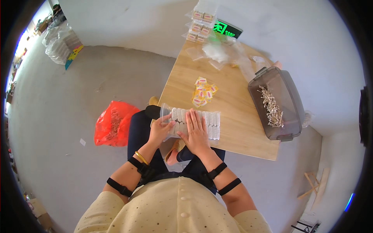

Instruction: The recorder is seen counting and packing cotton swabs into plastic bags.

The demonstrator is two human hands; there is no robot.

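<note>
Lying flat across the top of a clear plastic bag [214, 125], the right hand [197, 134] has its fingers extended and close together, pointing away from the body, with the thumb spread toward the left. The left hand [158, 131] is clamped on the bag's left end, its thumb over the plastic; how its other fingers sit underneath cannot be told. The bag is packed with two rows of pale bundles [179, 114] and lies sideways at the near left edge of a wooden table [237, 116], partly over the person's lap.

Just beyond the bag, yellow and white packets [204, 92] sit in a loose pile. To the right, a grey see-through bin [292, 103] stands tilted in view, with a heap of thin pale sticks [271, 106] inside. At the table's far end, wrapped packs [201, 26] are stacked beside a green lit sign [227, 29], with loose clear plastic [216, 52] in front of them. On the floor to the left rests a red plastic bag [102, 128], and a gold bracelet [141, 157] circles the left wrist.
</note>
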